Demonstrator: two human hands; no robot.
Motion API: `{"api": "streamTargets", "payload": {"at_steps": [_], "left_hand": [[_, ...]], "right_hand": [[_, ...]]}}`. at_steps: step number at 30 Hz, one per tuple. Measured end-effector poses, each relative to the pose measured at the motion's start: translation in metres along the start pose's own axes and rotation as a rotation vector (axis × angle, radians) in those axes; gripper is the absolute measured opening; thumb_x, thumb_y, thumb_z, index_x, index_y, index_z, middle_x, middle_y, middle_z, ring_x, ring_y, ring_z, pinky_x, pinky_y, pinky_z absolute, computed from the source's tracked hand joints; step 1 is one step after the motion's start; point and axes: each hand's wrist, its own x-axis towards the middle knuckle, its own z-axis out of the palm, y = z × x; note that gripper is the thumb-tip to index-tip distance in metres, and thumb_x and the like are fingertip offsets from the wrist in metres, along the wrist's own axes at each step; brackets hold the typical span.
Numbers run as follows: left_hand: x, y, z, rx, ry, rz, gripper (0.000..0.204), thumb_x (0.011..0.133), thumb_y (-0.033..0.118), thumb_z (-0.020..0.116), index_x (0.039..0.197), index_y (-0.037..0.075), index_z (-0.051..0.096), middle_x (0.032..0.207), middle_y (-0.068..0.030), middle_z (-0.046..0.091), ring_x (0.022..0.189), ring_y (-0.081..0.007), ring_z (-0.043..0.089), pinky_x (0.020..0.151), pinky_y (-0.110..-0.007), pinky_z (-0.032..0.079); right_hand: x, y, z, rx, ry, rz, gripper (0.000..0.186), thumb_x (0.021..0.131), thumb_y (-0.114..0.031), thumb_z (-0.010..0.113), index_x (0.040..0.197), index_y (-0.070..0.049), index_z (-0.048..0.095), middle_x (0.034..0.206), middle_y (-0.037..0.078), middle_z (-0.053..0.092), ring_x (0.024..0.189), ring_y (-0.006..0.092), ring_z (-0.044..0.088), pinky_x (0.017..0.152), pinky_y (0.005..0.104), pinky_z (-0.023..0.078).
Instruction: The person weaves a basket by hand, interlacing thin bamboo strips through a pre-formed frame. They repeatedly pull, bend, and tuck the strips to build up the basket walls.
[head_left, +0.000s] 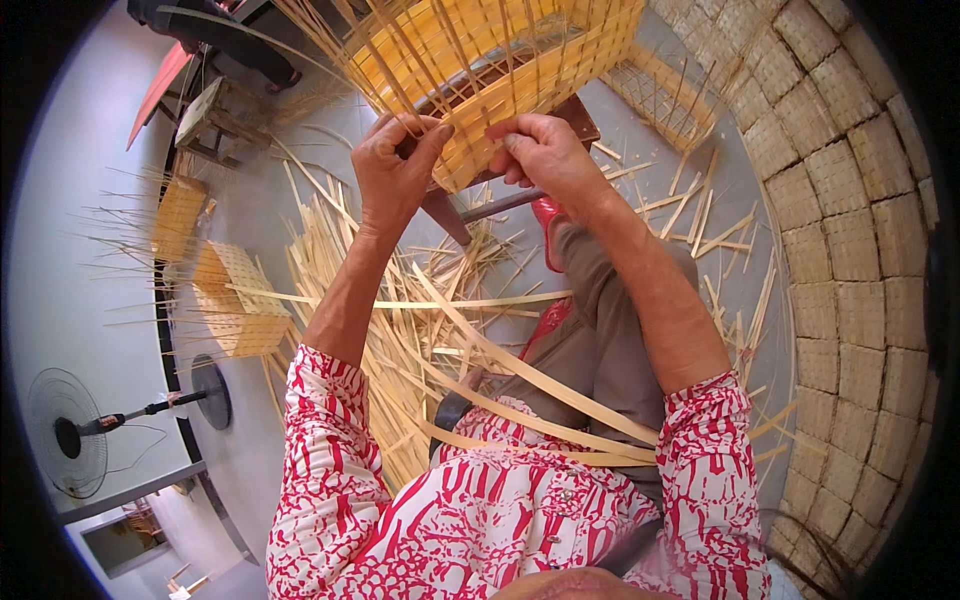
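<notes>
A partly woven yellow basket (480, 119) of flat strips, with long thin stakes standing loose from its wall, rests on a dark wooden stool (447, 217) in front of me. My left hand (390, 165) pinches at the basket's near left corner, thumb and forefinger closed on a strip by the stakes. A short way to the right, my right hand (548, 160) has its fingers curled and pressed to the same near wall, also pinching a strip. The fingertips partly hide what they grip. Several long pale strips (540, 380) lie across my lap.
Loose strips (340, 300) heap on the floor to my left, with scraps around the stool. Unfinished baskets (240, 300) bristle with stakes farther left, near a standing fan (68, 435). Stacked woven baskets (840, 250) form a wall at right. Another person's legs (240, 50) show at far left.
</notes>
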Motion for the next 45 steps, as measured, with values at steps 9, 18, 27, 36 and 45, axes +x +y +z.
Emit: {"api": "streamTargets", "payload": {"at_steps": [9, 18, 27, 36, 45], "left_hand": [[-0.010, -0.004, 0.005, -0.226, -0.028, 0.055, 0.012, 0.078, 0.006, 0.083, 0.083, 0.002, 0.073, 0.077, -0.0039, 0.067, 0.070, -0.0116, 0.062, 0.063, -0.025, 0.049], [-0.007, 0.001, 0.009, -0.272, -0.034, 0.050, 0.012, 0.080, 0.007, 0.082, 0.089, 0.004, 0.074, 0.079, -0.0027, 0.066, 0.073, -0.0122, 0.061, 0.064, -0.026, 0.047], [-0.002, 0.004, 0.019, -0.383, -0.012, 0.053, 0.009, 0.086, 0.007, 0.078, 0.092, 0.003, 0.074, 0.081, -0.0012, 0.065, 0.071, -0.0064, 0.057, 0.061, -0.023, 0.045], [0.007, 0.016, 0.020, -0.053, 0.040, 0.030, 0.008, 0.086, 0.008, 0.076, 0.088, 0.001, 0.073, 0.072, -0.0013, 0.058, 0.063, -0.0064, 0.053, 0.055, -0.023, 0.042], [0.009, 0.020, 0.014, 0.080, -0.067, 0.131, 0.008, 0.082, 0.009, 0.075, 0.082, 0.002, 0.071, 0.070, -0.0064, 0.059, 0.060, -0.0147, 0.058, 0.055, -0.029, 0.046]], "right_hand": [[0.016, 0.012, -0.017, 0.866, -0.051, -0.085, 0.015, 0.100, -0.003, 0.053, 0.109, -0.004, 0.064, 0.108, 0.010, 0.070, 0.093, 0.0174, 0.068, 0.081, 0.0301, 0.059], [0.005, -0.042, -0.002, 0.286, -0.138, -0.331, 0.026, 0.099, -0.013, 0.061, 0.124, -0.006, 0.066, 0.116, 0.005, 0.069, 0.104, 0.0110, 0.064, 0.085, 0.0242, 0.054], [-0.005, -0.031, 0.004, 0.421, 0.137, -0.270, 0.016, 0.099, -0.020, 0.065, 0.103, -0.005, 0.067, 0.094, 0.002, 0.071, 0.083, 0.0071, 0.065, 0.081, 0.0238, 0.053], [-0.010, -0.034, 0.004, 0.306, 0.173, -0.283, 0.009, 0.098, -0.011, 0.064, 0.104, -0.004, 0.067, 0.100, 0.004, 0.070, 0.091, 0.0101, 0.066, 0.084, 0.0221, 0.053], [0.012, -0.028, -0.021, 0.080, 0.406, -0.370, 0.031, 0.089, -0.022, 0.078, 0.108, -0.004, 0.061, 0.080, -0.001, 0.063, 0.070, 0.0051, 0.057, 0.062, 0.0217, 0.048]]}}
